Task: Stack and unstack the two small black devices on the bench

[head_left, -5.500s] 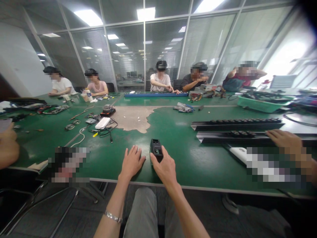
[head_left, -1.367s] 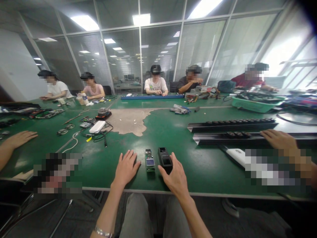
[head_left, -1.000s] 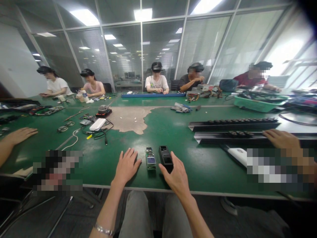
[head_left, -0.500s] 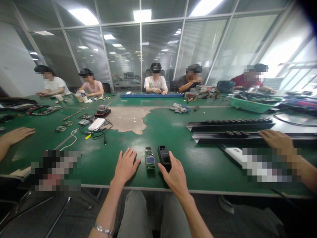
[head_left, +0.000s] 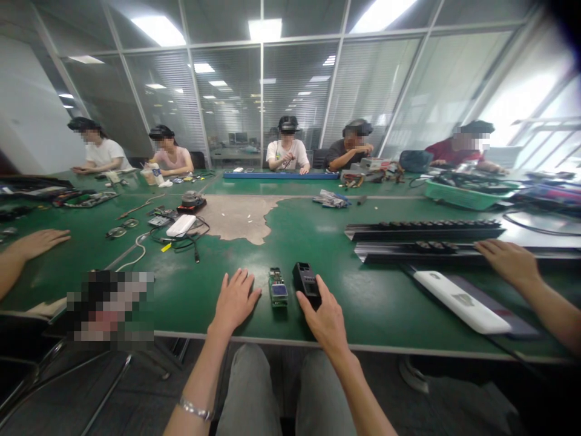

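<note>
My left hand (head_left: 235,298) lies flat and open on the green table (head_left: 195,297), fingers spread, holding nothing. Just right of it a small green circuit board with a blue screen (head_left: 278,290) lies on the table, untouched. My right hand (head_left: 325,319) rests beside it with fingers and thumb on the near end of a black plastic casing (head_left: 305,280), which lies flat on the table. The far end of the casing sticks out beyond my fingers.
A white device (head_left: 460,301) and long black rails (head_left: 424,231) lie at the right, where another person's hand (head_left: 508,260) rests. Another person's hand (head_left: 36,242) lies at the left. Cables and a white box (head_left: 180,226) sit further back left. Several people sit along the far side.
5.5 s ago only the black device was under my right hand; the circuit board now lies apart beside the casing. Over the last second my hands have hardly moved.
</note>
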### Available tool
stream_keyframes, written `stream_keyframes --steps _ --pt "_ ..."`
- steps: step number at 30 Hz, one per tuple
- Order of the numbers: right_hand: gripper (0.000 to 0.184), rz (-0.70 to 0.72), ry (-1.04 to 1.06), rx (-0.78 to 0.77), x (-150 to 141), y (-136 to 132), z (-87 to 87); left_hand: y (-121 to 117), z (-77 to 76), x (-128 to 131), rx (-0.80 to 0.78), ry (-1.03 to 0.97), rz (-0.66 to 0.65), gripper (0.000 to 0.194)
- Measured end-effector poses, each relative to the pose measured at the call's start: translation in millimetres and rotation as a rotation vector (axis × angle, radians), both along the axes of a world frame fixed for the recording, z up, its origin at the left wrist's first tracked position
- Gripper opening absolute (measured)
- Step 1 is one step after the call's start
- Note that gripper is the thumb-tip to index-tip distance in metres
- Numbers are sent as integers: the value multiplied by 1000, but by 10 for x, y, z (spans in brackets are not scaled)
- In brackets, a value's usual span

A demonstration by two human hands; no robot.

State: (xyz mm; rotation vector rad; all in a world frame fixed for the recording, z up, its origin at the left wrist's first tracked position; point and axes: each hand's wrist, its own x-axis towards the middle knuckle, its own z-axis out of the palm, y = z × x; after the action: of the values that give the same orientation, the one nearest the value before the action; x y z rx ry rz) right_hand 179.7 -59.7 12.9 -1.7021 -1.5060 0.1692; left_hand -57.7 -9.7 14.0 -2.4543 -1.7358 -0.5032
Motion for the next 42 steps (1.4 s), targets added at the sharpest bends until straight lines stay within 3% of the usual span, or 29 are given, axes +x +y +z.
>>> stream_keyframes --steps 5,9,19,33,42 --pt "75 41 67 38 -241 -97 279 -5 -4 3 0 0 1 46" --pt "71 89 52 81 -474 -74 377 -12 -1 -1 9 -4 -5 45" --pt "68 59 -119 79 -761 35 282 -19 21 -8 -4 -18 -6 44" --pt "67 15 -234 -11 -797 66 295 -14 14 -18 -2 -17 -10 45" --pt "66 30 -218 -21 -777 20 52 5 19 -13 -9 -11 -11 44"
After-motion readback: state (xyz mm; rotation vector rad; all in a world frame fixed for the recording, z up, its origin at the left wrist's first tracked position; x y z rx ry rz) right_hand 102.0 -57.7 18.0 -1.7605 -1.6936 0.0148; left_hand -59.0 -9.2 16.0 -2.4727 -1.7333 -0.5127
